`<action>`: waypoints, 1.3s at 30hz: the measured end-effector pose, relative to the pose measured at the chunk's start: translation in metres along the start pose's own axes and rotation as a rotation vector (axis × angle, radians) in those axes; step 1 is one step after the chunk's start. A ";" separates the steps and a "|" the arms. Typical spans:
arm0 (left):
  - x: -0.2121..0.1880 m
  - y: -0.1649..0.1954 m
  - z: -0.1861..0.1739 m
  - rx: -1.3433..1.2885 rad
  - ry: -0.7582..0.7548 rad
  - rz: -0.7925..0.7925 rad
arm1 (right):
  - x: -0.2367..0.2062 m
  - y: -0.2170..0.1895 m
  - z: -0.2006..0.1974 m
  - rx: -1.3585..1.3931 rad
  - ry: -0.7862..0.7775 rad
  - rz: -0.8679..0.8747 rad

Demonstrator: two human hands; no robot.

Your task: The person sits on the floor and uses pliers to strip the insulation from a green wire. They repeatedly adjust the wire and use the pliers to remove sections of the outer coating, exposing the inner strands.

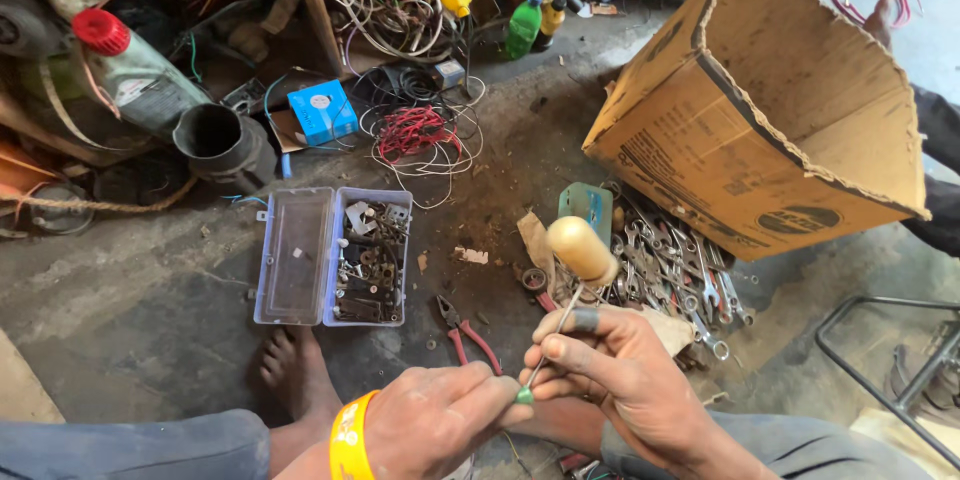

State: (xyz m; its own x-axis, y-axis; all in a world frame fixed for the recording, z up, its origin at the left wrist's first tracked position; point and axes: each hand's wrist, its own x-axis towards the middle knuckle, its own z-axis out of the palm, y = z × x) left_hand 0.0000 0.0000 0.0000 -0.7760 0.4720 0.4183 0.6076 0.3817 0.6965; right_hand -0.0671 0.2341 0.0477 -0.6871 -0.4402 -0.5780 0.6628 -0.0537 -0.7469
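Fingers [560, 348] of the right hand [625, 375] closed around the thin metal shaft of a screwdriver [565, 285], its rounded yellowish handle pointing up and away, its tip pointing down toward the left hand [435, 420]. Fingers of the left hand pinched shut on a small green part [524, 395], with the screwdriver tip touching or just inside it; which of the two, impossible to tell. Yellow wristband [350, 437] on the left wrist. Both hands held above the lap, over a dirty concrete floor [140, 310].

Judged from this: work on the green part under way, tool seated at the part, no sign of it finished or set down.

Just below the hands on the floor, red-handled pliers [468, 335], untouched. A bare foot [295, 370] to the left of them. Further left, an open clear plastic parts box [330, 255], one half filled with small metal fittings, the other half nearly bare. To the right of the screwdriver handle, a heap of wrenches and spanners [680, 275] on a cloth, beside a large torn cardboard box [770, 110]. Farther back, a tangle of red and white wire [420, 135], a small blue box [322, 112], a black pipe section [222, 145], a green bottle [523, 25] and a red-capped plastic container [135, 70].
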 end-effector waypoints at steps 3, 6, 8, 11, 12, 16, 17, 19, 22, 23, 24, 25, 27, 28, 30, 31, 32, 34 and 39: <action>0.004 0.010 -0.011 -0.014 -0.053 0.063 | -0.001 0.000 0.000 0.116 -0.081 0.104; 0.008 0.016 -0.016 -0.009 -0.090 0.060 | -0.005 0.000 0.005 0.155 -0.109 0.138; -0.009 -0.005 -0.005 -0.048 -0.072 0.009 | 0.014 0.019 0.006 0.071 -0.081 0.076; 0.004 0.000 -0.006 -0.157 0.018 -0.046 | -0.006 -0.004 0.004 -0.186 0.022 -0.124; 0.005 0.001 -0.004 -0.166 0.062 -0.060 | -0.012 -0.009 0.004 -0.284 0.040 -0.193; 0.006 0.001 -0.003 -0.221 0.136 -0.113 | -0.017 -0.009 0.009 -0.350 0.156 -0.363; 0.006 0.002 -0.003 -0.223 0.132 -0.125 | -0.018 -0.009 0.009 -0.355 0.159 -0.372; 0.007 0.001 -0.004 -0.223 0.125 -0.144 | -0.017 -0.008 0.007 -0.363 0.166 -0.396; 0.007 0.002 -0.003 -0.247 0.111 -0.156 | -0.018 -0.005 0.005 -0.389 0.151 -0.428; 0.007 0.002 -0.002 -0.242 0.121 -0.145 | -0.018 -0.003 0.004 -0.400 0.155 -0.430; 0.007 0.002 -0.002 -0.239 0.131 -0.134 | -0.019 -0.002 0.004 -0.412 0.161 -0.430; 0.008 0.002 -0.002 -0.235 0.141 -0.123 | -0.020 -0.002 0.004 -0.423 0.166 -0.431; 0.009 0.005 -0.002 -0.233 0.108 -0.171 | -0.023 0.000 0.005 -0.405 0.193 -0.413; 0.009 0.007 0.000 -0.232 0.092 -0.195 | -0.024 0.002 0.005 -0.398 0.206 -0.404; 0.007 0.008 0.003 -0.228 0.089 -0.198 | -0.024 0.009 0.007 -0.368 0.143 -0.501; 0.004 0.008 0.005 -0.225 0.088 -0.199 | -0.025 0.014 0.007 -0.353 0.111 -0.550; 0.002 0.007 0.008 -0.246 0.066 -0.234 | -0.025 0.017 0.007 -0.368 0.085 -0.579; -0.004 0.003 0.015 -0.286 0.018 -0.291 | -0.026 0.026 0.004 -0.398 0.041 -0.647; -0.011 -0.019 0.045 -0.156 0.193 -0.112 | -0.018 0.018 -0.003 -0.248 0.043 -0.299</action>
State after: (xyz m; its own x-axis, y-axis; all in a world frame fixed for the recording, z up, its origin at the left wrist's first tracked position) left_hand 0.0042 0.0238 -0.0444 -0.8638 0.2674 0.4270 0.4946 0.2890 0.8197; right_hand -0.0442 0.2440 0.0435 -0.8543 -0.3996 -0.3323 0.3430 0.0469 -0.9382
